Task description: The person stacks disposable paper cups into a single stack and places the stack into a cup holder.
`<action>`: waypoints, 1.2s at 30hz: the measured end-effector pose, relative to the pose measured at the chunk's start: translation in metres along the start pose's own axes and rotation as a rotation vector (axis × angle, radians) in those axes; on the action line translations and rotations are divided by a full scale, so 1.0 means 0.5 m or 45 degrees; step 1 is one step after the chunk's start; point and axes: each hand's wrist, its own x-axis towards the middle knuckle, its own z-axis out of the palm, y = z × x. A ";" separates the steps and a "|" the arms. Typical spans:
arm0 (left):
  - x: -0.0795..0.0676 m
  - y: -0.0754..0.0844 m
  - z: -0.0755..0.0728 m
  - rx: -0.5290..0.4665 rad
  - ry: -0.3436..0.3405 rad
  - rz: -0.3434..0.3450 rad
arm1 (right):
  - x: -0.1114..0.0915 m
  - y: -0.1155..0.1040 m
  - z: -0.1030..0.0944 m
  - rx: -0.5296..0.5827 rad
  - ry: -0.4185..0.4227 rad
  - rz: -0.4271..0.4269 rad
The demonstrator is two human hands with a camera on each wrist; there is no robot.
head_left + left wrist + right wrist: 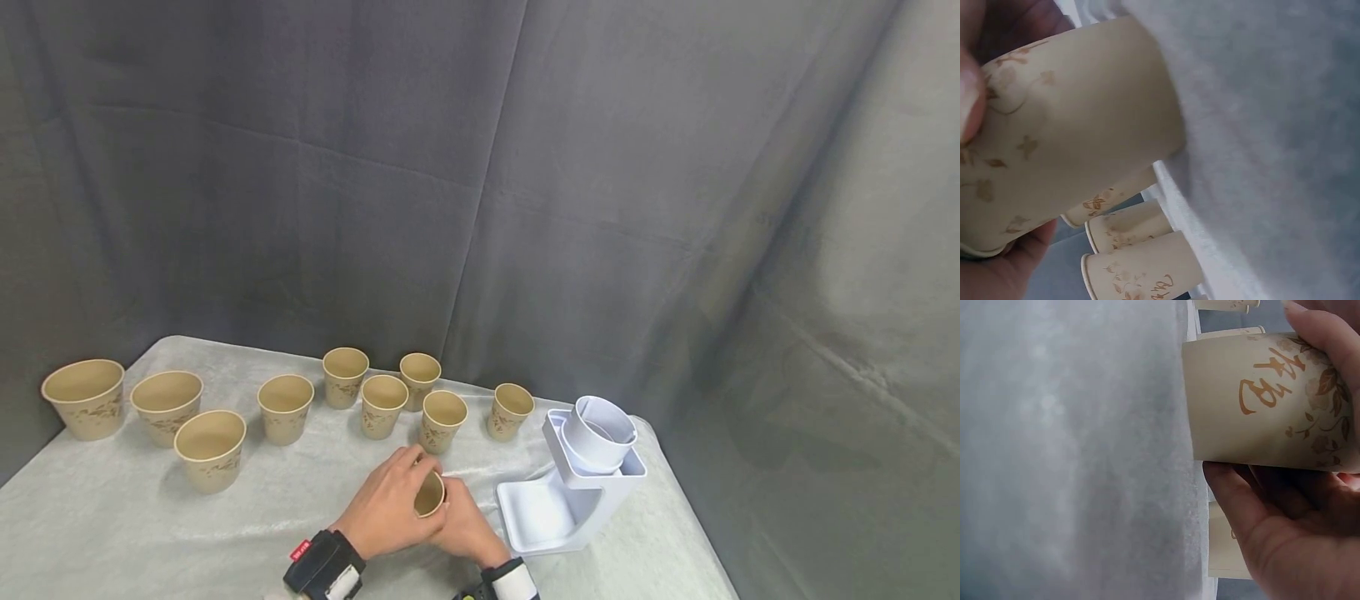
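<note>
Both hands are around one tan paper cup (430, 495) near the front middle of the table. My left hand (392, 506) grips its left side, with fingers at the far side of the rim and the thumb at the near side. Against its other side, my right hand (467, 523) holds the cup with curled fingers. The cup (1088, 109) shows a brown floral print in the left wrist view. Orange lettering marks the cup (1260, 400) in the right wrist view, and its base meets the white cloth there.
Several more tan paper cups stand upright behind and to the left, among them a wide one (90, 417) at far left and a near one (444, 417) just behind my hands. A white dripper-like stand (592, 483) is at right. Grey curtains (375, 167) hang behind.
</note>
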 end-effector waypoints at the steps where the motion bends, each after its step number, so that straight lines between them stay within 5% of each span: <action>1: 0.002 0.000 -0.001 -0.021 -0.023 -0.004 | -0.001 -0.001 0.000 -0.016 0.001 -0.003; 7: 0.032 -0.002 -0.031 -0.187 -0.165 -0.029 | 0.003 -0.012 -0.003 0.025 -0.046 0.128; 12: 0.080 -0.008 -0.061 -0.162 -0.145 0.052 | 0.002 -0.015 -0.002 0.173 -0.050 0.258; 22: 0.176 -0.019 -0.104 -0.066 -0.120 0.198 | -0.002 -0.012 0.005 0.256 -0.027 0.178; 27: 0.213 -0.037 -0.096 -0.079 -0.232 0.154 | -0.005 -0.010 0.008 0.265 -0.010 0.171; 36: 0.236 -0.077 -0.033 -0.032 -0.402 0.076 | -0.004 -0.091 -0.018 0.300 -0.016 0.176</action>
